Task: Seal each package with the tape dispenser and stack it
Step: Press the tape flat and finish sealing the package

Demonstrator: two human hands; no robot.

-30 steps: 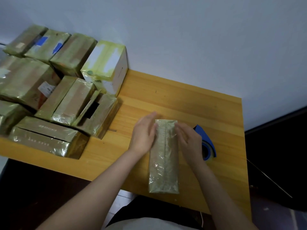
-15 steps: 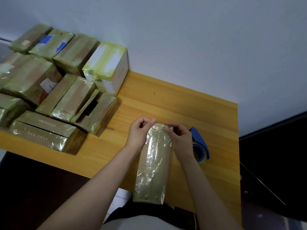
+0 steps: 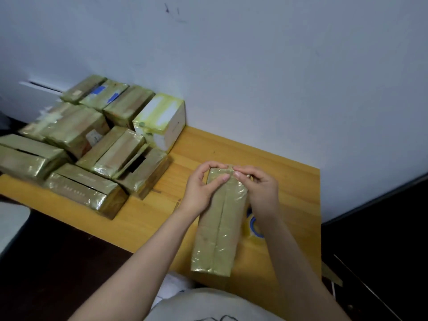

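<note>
Taped package [image 3: 218,218] tilted over wooden table [image 3: 273,163], left hand [image 3: 201,188] and right hand [image 3: 260,188] both pinching its far end, sealed stack [image 3: 92,144] to the left

One wide-angle view looked from the person's head, forward and steeply down across the table [image 3: 208,147] to the wall [image 3: 254,77] behind it. It sat close. The left hand [image 3: 199,191] and right hand [image 3: 261,193], holding the package [image 3: 217,228], lay low in the centre, and both forearms ran off the bottom edge.
</note>
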